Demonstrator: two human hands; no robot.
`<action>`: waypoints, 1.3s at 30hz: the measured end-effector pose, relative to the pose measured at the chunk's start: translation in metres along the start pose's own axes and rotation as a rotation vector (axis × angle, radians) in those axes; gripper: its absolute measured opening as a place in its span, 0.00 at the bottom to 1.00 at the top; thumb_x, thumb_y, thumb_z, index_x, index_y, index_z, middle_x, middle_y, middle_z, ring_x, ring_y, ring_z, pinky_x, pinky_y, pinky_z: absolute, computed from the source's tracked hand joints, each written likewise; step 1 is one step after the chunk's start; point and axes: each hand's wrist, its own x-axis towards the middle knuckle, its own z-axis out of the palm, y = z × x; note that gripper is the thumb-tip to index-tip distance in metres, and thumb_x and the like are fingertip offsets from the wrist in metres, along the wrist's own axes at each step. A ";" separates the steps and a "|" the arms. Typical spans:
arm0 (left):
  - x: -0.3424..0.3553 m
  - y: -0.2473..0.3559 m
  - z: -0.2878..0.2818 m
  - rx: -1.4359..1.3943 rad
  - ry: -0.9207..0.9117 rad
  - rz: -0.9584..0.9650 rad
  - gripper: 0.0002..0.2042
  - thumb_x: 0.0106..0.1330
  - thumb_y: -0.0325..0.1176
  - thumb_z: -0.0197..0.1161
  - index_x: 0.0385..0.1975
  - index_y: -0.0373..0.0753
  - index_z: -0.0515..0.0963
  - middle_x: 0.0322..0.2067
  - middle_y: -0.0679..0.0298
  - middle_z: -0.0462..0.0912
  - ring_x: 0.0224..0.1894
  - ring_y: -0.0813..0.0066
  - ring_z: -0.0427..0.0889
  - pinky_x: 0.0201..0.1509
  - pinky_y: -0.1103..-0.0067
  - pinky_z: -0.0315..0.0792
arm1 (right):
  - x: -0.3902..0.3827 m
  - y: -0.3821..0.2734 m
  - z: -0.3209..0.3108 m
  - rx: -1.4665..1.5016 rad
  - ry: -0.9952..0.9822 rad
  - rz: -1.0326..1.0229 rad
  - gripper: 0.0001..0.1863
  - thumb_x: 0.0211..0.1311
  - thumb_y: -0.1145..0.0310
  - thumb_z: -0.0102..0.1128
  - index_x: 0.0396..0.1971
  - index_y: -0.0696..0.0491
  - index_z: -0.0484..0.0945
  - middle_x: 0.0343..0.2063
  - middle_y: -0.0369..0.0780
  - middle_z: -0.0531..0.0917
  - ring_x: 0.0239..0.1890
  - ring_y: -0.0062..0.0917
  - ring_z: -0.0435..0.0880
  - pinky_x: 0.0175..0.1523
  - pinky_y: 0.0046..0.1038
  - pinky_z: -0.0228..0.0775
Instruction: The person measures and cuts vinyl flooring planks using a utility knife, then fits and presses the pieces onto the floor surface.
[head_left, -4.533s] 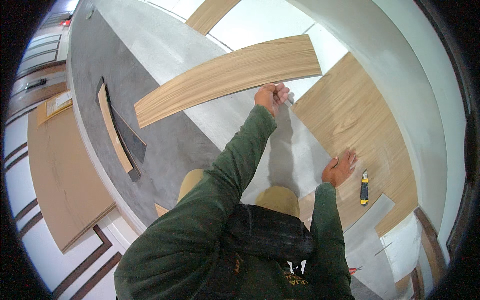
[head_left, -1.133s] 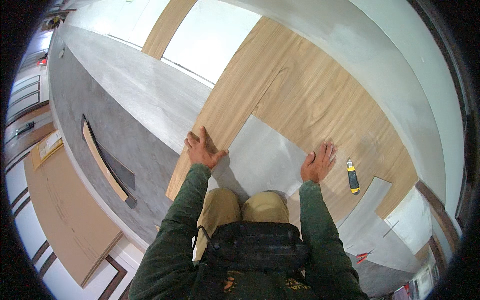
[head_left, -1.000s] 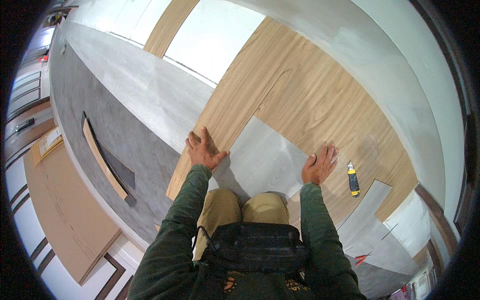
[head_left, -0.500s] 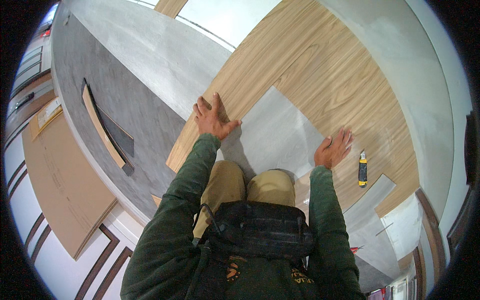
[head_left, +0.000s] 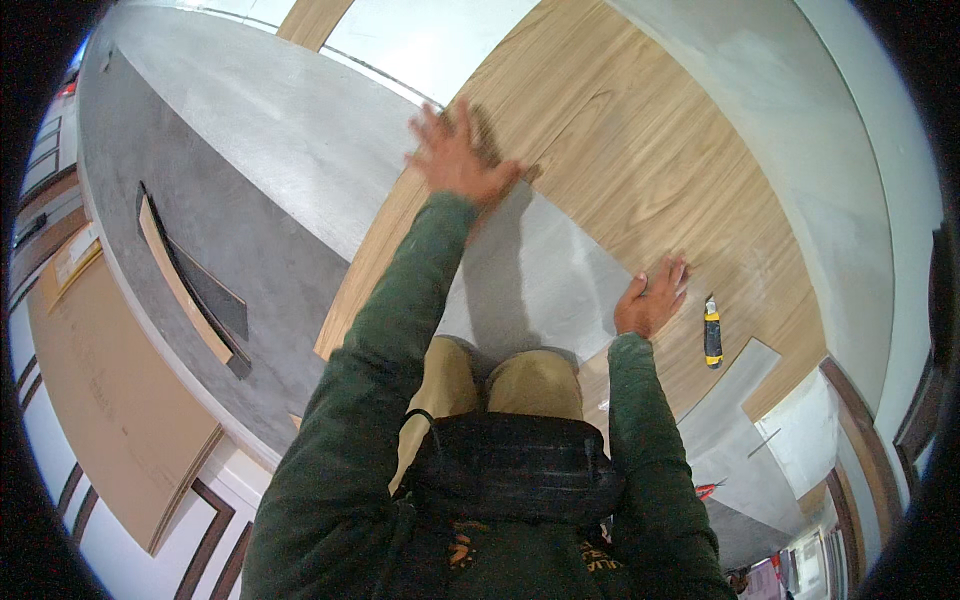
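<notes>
My left hand, a little blurred, has its fingers spread over the far part of a light wood-look floor plank; a shadow lies beside it, and I cannot tell whether it touches. My right hand rests with fingers stretched out where the wood-look flooring meets a grey piece. That grey piece lies between my hands, in front of my knees. To the right of my right hand is a yellow and black utility knife, its blade end pointing away from me. Both hands hold nothing.
On the dark grey floor at left lie thin offcut strips. Beyond them a large brown cardboard sheet lies. A grey plank piece sits near the knife, with a red-handled tool nearer me. A pale wall curves along the right.
My left hand has moved away from me along the plank, fingers still spread. My right hand stays flat in nearly the same place. The view has shifted slightly.
</notes>
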 end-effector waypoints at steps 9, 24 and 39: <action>0.055 0.074 0.005 0.099 -0.164 -0.087 0.65 0.28 0.61 0.80 0.72 0.55 0.51 0.73 0.46 0.40 0.74 0.36 0.36 0.63 0.28 0.40 | -0.003 0.007 0.007 -0.004 0.026 -0.001 0.29 0.65 0.59 0.48 0.65 0.54 0.64 0.70 0.46 0.60 0.73 0.47 0.51 0.71 0.55 0.43; 0.050 0.073 -0.004 0.093 -0.185 -0.066 0.64 0.29 0.65 0.79 0.73 0.55 0.52 0.73 0.48 0.43 0.74 0.41 0.40 0.64 0.31 0.40 | 0.002 0.001 0.001 0.011 0.008 0.002 0.28 0.69 0.56 0.42 0.63 0.57 0.65 0.69 0.49 0.60 0.72 0.51 0.53 0.70 0.56 0.43; 0.052 0.075 -0.006 0.081 -0.251 -0.094 0.64 0.32 0.66 0.76 0.74 0.55 0.48 0.74 0.47 0.35 0.75 0.43 0.34 0.65 0.32 0.33 | -0.003 0.009 0.004 0.009 -0.060 0.042 0.31 0.64 0.60 0.43 0.64 0.61 0.66 0.69 0.51 0.61 0.74 0.48 0.50 0.73 0.55 0.36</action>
